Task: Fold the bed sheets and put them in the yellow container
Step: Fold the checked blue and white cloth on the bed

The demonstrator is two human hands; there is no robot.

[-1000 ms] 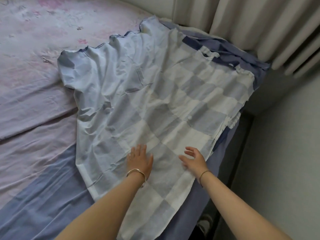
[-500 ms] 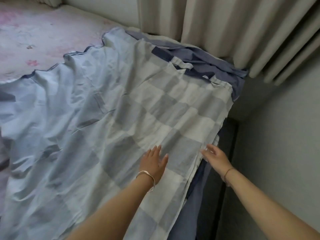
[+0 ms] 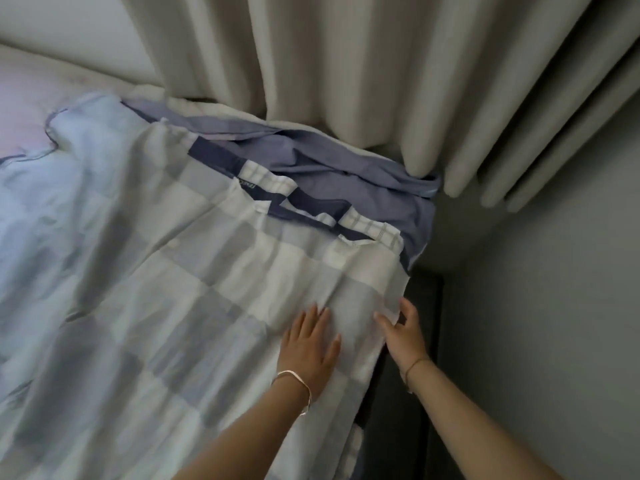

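The checked sheet (image 3: 207, 306) lies spread on the bed (image 3: 20, 109). Of the hands, left hand (image 3: 308, 344) presses flat, fingers straight, pinning it; right hand (image 3: 403, 336) pinches its side edge, likely to lift a fold. No yellow container in view.

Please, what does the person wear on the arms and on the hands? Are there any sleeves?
No sleeves show: both forearms are bare as far as the picture reaches. At the wrist of the left hand sits a thin silver-coloured bangle. At the wrist of the right hand sits a fine dark cord bracelet. There are no gloves.
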